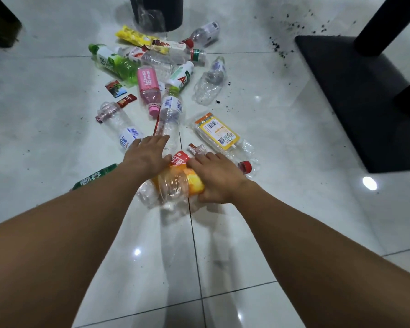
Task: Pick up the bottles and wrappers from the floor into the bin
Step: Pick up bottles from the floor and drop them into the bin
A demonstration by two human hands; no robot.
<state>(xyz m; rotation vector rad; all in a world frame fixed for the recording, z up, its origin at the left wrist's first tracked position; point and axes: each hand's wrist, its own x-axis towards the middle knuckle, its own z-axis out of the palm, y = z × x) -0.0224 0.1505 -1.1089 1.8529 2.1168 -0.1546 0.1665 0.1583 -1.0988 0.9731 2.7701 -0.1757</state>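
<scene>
Left hand: open, flat, fingers spread, touching the orange-labelled bottle.
Right hand: curled around that bottle's right side.
Bin: well beyond both hands.

Two hands reach into the litter on the floor: the left hand and the right hand. About thirteen plastic bottles lie scattered, though overlaps in the far cluster make the count uncertain; one is pink. Some six wrappers show, among them a yellow wrapper. One black bin stands at the floor's far edge.
</scene>
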